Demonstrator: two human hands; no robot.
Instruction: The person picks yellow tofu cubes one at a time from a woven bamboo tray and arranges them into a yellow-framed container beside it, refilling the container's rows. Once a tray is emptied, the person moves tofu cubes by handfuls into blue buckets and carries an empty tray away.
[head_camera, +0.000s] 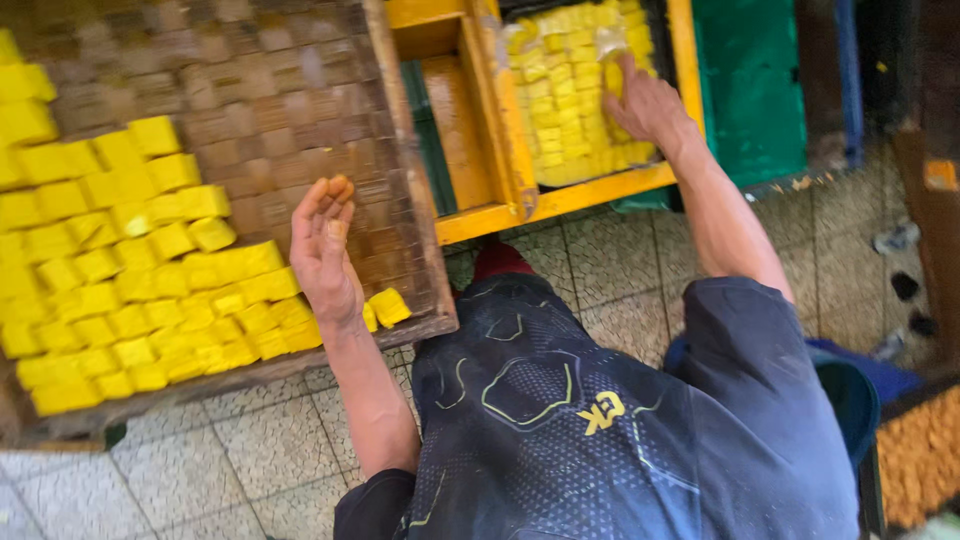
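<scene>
We see the left hand (325, 245) raised over the woven bamboo tray (280, 100), palm up and fingers straight and together, holding nothing; it hovers just beside the yellow cubes (120, 280) packed in rows on the tray's left and lower part. One loose cube (389, 306) sits near the tray's lower right corner, just beside the left wrist. The tray's upper right is bare weave. The right hand (645, 105) reaches out into the yellow wooden crate (560, 200), resting on the block of small yellow cubes (565, 110) inside it, fingers bent down onto them; we cannot tell whether it actually grips a cube or only touches them. Thin plastic film (610, 40) lies over the top of that block, close to the fingertips. Left compartment of the crate shows bare wood. A green crate (750, 90) stands to the right. Below is the tiled floor (250, 450) and the person's dark patterned shirt (560, 420). Brown crumbly stuff (920, 460) sits at the lower right edge.
</scene>
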